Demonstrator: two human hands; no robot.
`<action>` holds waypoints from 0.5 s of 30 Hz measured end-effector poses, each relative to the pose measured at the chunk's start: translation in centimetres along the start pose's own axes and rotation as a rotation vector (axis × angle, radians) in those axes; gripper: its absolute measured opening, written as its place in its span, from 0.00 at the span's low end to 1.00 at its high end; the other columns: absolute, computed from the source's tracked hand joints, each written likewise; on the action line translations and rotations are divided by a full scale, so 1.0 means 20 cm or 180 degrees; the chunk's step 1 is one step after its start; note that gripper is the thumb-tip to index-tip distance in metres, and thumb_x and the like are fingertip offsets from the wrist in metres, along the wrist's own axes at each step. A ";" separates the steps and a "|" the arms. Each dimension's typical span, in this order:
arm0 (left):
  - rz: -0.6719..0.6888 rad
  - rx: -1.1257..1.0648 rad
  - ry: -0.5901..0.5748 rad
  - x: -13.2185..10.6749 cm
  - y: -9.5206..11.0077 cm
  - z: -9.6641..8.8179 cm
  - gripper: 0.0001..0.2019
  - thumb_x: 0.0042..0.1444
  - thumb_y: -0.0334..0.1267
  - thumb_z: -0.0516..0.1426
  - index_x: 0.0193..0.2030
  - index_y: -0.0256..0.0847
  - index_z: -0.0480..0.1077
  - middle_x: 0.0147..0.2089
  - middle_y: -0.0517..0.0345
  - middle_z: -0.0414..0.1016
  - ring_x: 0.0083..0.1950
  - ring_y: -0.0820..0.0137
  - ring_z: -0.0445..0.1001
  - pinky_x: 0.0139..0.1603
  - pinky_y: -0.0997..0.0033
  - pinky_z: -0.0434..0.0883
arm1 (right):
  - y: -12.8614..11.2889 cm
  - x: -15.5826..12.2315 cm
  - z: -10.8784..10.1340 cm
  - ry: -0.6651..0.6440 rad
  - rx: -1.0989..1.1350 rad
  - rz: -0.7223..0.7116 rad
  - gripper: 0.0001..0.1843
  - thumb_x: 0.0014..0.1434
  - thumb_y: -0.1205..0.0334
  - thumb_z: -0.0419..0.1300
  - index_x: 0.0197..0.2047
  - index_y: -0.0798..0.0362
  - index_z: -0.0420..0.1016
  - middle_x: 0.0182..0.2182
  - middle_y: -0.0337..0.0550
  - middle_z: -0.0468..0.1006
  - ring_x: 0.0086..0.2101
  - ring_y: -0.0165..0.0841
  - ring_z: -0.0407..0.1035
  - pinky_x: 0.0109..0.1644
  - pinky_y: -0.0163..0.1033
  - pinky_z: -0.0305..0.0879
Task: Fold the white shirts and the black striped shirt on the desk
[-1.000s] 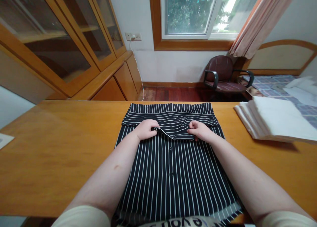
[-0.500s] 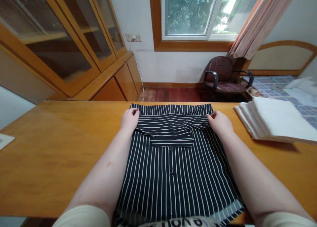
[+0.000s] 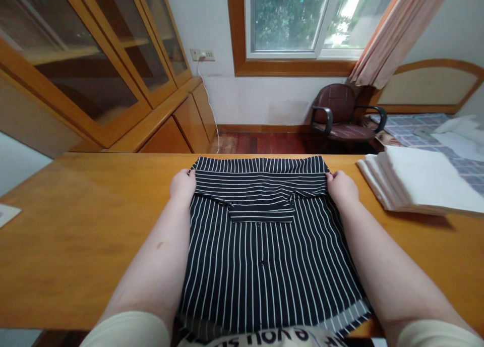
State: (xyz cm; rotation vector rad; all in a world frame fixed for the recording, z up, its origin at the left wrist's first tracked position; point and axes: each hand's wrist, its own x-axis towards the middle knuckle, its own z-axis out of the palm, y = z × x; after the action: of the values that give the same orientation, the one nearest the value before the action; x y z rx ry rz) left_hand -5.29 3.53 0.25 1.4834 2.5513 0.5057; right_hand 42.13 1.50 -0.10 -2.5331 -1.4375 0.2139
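A black shirt (image 3: pixel 260 266) with white stripes and a row of small buttons lies spread on the wooden table (image 3: pixel 94 236). Its upper part is folded over, so the stripes there run crosswise, and a flat strip of the same cloth lies across the middle. My left hand (image 3: pixel 183 186) pinches the fold's left edge close to the upper corner. At the opposite edge, my right hand (image 3: pixel 342 187) has its thumb and fingers closed on the cloth. The bottom hem is partly hidden behind my own printed top (image 3: pixel 280 338).
A stack of folded white cloths (image 3: pixel 427 180) sits on the table at the right. Past the far edge are a brown armchair (image 3: pixel 338 115) and a bed (image 3: pixel 419 130). A glass-door cabinet (image 3: pixel 151 105) stands at the left. White paper (image 3: pixel 7 214) lies at the left edge.
Both hands have moved outward, the left one further, from on top of the fold to its side edges. The shirt's upper part now looks wider and flatter.
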 end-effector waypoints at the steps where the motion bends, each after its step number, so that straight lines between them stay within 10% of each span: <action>1: -0.0012 -0.0034 0.0043 0.00 0.00 0.00 0.21 0.60 0.47 0.45 0.46 0.38 0.72 0.46 0.41 0.76 0.48 0.54 0.74 0.46 0.59 0.69 | 0.00 0.00 0.00 0.0052 0.0077 0.0031 0.23 0.63 0.49 0.45 0.45 0.57 0.72 0.40 0.59 0.77 0.44 0.47 0.71 0.45 0.48 0.65; 15: -0.0167 0.0488 -0.0558 0.07 -0.06 0.00 0.21 0.59 0.48 0.46 0.42 0.36 0.74 0.46 0.37 0.76 0.49 0.50 0.74 0.46 0.54 0.70 | 0.06 0.07 0.02 -0.0330 -0.0076 0.0049 0.20 0.60 0.49 0.51 0.42 0.56 0.74 0.38 0.59 0.77 0.42 0.47 0.72 0.44 0.49 0.66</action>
State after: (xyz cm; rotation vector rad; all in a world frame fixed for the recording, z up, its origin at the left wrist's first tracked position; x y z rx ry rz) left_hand -6.94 4.23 -0.09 1.4330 2.5306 0.1674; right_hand 43.75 2.26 -0.73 -2.5879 -1.4663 0.3373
